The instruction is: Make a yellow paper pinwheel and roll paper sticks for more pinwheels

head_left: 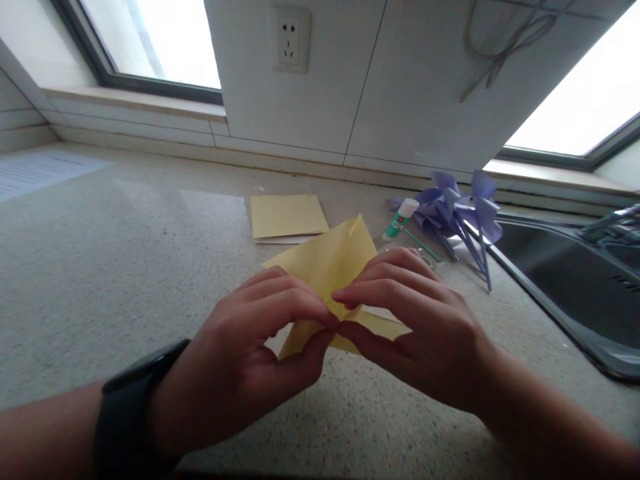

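A sheet of yellow paper [330,257], creased and partly folded, is held just above the counter in front of me. My left hand [270,333] pinches its near middle between thumb and forefinger. From the other side, my right hand [407,313] grips the same spot, with its thumb and fingertips almost touching the left ones. The paper's near flaps spread out below both hands, and my fingers cover part of the fold. Behind it lies a stack of yellow paper [287,215]. A glue stick [401,219] with a white cap lies beyond my right hand.
Purple paper pinwheels [463,207] on sticks lie at the back right, beside a metal sink [575,280]. A thin green stick [423,245] is near the glue stick. A printed sheet [45,170] lies far left. The speckled counter [125,267] meets a tiled wall with a socket [290,39].
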Demonstrator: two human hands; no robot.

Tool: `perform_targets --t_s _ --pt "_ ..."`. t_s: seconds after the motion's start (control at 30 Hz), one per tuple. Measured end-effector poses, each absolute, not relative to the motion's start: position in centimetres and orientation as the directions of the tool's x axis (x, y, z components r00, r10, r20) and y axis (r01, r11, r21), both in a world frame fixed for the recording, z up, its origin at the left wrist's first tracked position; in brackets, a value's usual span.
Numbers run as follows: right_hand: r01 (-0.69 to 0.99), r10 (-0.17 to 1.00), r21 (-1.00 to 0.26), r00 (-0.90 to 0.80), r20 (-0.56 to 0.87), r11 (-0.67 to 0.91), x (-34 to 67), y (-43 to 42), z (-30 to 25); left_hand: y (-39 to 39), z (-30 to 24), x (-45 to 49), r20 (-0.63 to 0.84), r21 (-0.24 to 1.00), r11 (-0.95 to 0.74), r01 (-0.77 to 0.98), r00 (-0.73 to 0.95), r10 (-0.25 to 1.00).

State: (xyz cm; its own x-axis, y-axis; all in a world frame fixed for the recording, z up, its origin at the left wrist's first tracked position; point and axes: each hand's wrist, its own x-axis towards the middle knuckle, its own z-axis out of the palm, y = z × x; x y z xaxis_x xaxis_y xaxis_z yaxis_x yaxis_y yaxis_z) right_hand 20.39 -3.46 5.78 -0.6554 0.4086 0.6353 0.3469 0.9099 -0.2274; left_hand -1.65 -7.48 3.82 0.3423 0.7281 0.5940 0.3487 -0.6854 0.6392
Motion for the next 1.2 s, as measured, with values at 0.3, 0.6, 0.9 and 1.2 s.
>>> perform_targets --t_s 0.3,0.6,0.9,1.2 --pt "0.390 0.371 -0.118 -0.674 0.639 0.913 20.2 -3.8 6.4 -7.6 3.8 -1.9 0.666 0.478 -0.770 0.424 0.396 0.632" --pt "0.474 0.288 0.095 -0.670 0.684 0.876 21.0 -4.8 6.4 -7.9 4.5 -2.1 0.751 0.259 -0.789 0.558 0.397 0.528" --pt "0.527 0.273 0.176 -0.664 0.696 0.831 21.7 -4.1 6.2 -7.9 4.7 -2.3 0.737 0.216 -0.761 0.612 0.409 0.538" --pt "0.462 0.367 0.010 -0.718 0.592 0.887 21.5 -2.6 6.6 -7.9 5.9 -3.6 0.764 0.390 -0.577 0.718 0.098 0.638"
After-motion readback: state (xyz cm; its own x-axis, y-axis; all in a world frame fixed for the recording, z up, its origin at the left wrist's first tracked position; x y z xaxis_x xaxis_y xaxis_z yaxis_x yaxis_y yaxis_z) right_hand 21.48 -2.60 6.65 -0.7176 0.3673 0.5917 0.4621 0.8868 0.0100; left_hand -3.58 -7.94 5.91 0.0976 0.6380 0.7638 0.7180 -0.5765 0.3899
